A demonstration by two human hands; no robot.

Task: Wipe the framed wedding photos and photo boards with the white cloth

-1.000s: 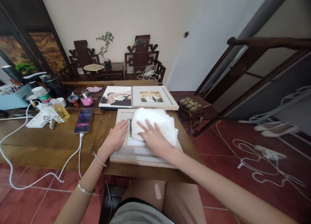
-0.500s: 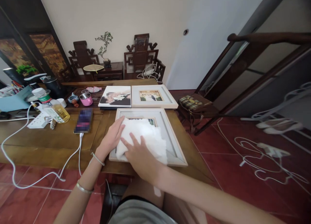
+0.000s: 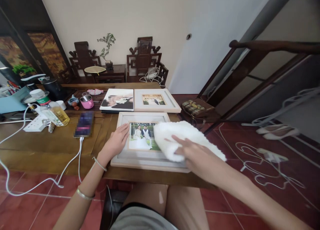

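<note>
A pale picture frame (image 3: 147,166) with a photo (image 3: 141,136) of two people lies face up at the table's front edge. My left hand (image 3: 118,140) rests on the frame's left side, fingers stretched out flat. Over the frame's right part, my right hand (image 3: 193,153) grips a fluffy white cloth (image 3: 172,134). The cloth covers the photo's right edge and the frame's right border, and hangs out past the table's side. My right thumb and some fingers are partly hidden in its folds.
Behind lie a second picture frame (image 3: 175,103) and a photo book (image 3: 117,99). To the left are a phone (image 3: 84,123) on a white cable, a bottle (image 3: 56,115), a power strip (image 3: 35,123) and a pink mug (image 3: 87,102). A wooden chair (image 3: 262,46) holding a plaid bag (image 3: 193,107) stands right.
My right hand has moved right with the white cloth, uncovering most of the photo. My left hand stays on the frame's left side. The view has shifted slightly.
</note>
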